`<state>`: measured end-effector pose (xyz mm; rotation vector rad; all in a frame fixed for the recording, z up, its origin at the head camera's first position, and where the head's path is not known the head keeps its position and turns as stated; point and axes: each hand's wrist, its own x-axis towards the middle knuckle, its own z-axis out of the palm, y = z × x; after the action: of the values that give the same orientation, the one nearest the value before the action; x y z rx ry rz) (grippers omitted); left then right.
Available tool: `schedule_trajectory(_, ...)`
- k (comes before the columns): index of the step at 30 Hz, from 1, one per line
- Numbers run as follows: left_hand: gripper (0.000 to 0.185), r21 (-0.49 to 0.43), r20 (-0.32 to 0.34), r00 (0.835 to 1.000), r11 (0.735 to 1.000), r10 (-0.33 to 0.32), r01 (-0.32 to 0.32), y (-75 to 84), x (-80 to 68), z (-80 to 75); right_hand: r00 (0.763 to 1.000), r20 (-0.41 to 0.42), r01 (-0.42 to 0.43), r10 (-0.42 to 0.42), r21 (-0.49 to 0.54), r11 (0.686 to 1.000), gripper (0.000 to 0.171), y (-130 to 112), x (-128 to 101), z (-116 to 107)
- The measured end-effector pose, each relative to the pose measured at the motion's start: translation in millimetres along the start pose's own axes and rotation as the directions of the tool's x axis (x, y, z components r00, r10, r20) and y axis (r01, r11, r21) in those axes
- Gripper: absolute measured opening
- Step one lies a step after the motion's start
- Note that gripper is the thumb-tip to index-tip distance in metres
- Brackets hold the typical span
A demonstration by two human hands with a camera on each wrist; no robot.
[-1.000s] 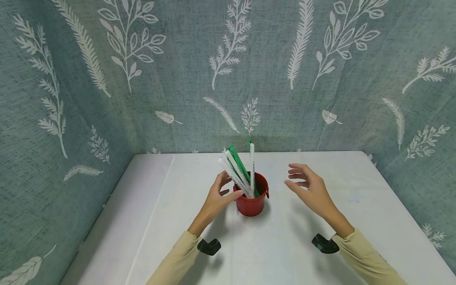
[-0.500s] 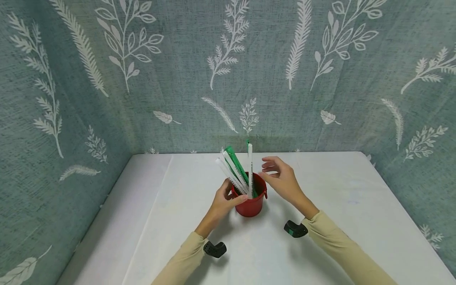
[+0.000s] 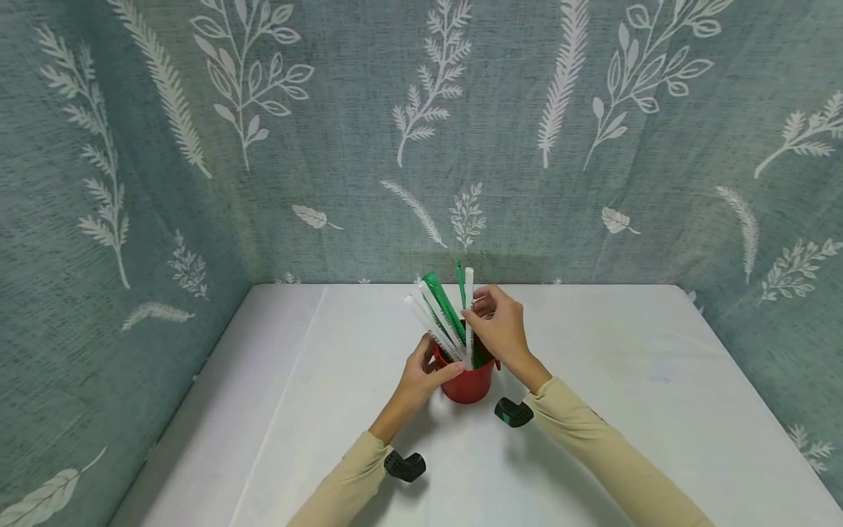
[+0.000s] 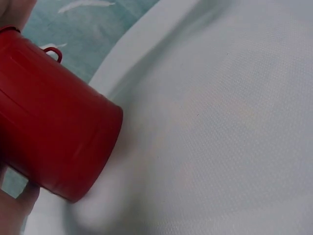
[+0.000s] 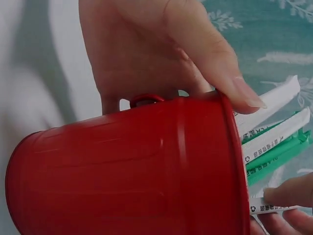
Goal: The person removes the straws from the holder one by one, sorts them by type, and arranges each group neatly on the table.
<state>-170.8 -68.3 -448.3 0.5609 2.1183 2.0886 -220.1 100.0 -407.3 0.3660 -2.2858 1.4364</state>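
A small red bucket (image 3: 469,386) stands on the white table (image 3: 626,366) and holds several white and green wrapped sticks (image 3: 440,300). My left hand (image 3: 421,373) grips the bucket's left side, thumb on the rim. My right hand (image 3: 502,329) is above the bucket's right rim and pinches an upright white stick (image 3: 469,289). The right wrist view shows the bucket (image 5: 137,171) close up, the left hand (image 5: 146,54) behind it, and right fingertips (image 5: 288,193) pinching the white stick (image 5: 259,207). The left wrist view shows the bucket's wall (image 4: 49,122) on the cloth.
Teal curtains with a white leaf print (image 3: 421,146) close in the table at the back and on both sides. A black camera mount sits under each wrist (image 3: 405,465) (image 3: 512,413). White cloth (image 4: 220,122) spreads around the bucket.
My right hand moved left from open air to the bucket and took hold of the upright white stick. My left hand closed more firmly on the bucket's side.
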Motion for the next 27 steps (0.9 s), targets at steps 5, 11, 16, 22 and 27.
schedule_trajectory(5, 0.071, -0.01, 0.006, 1.0, 1.0, 0.011, -0.011, -2.9, -0.2, 1.6, 1.0, -0.018, 0.002, -0.002, -0.005, 1.0, 0.022, -0.9, 1.1, -3.7)
schedule_trajectory(11, 0.071, -0.026, -0.009, 1.0, 1.0, 0.01, -0.01, -4.0, -0.7, 1.9, 0.998, -0.056, 0.021, -0.019, 0.032, 0.999, 0.026, -9.8, 8.6, -15.4)
schedule_trajectory(16, 0.07, -0.033, -0.007, 1.0, 0.999, 0.01, -0.011, -5.0, -0.1, 1.9, 0.995, -0.088, 0.048, -0.038, 0.114, 0.992, 0.029, -20.7, 17.9, -29.8)
schedule_trajectory(22, 0.071, -0.054, 0.003, 1.0, 0.998, 0.021, -0.021, -7.4, -0.2, 1.4, 0.987, -0.147, 0.094, -0.07, 0.161, 0.983, 0.033, -48.4, 26.2, -52.0)
schedule_trajectory(27, 0.071, -0.068, -0.005, 1.0, 0.997, 0.029, -0.029, -7.8, -0.5, 1.0, 0.985, -0.164, 0.09, -0.06, 0.181, 0.979, 0.037, -62.9, 29.9, -67.0)
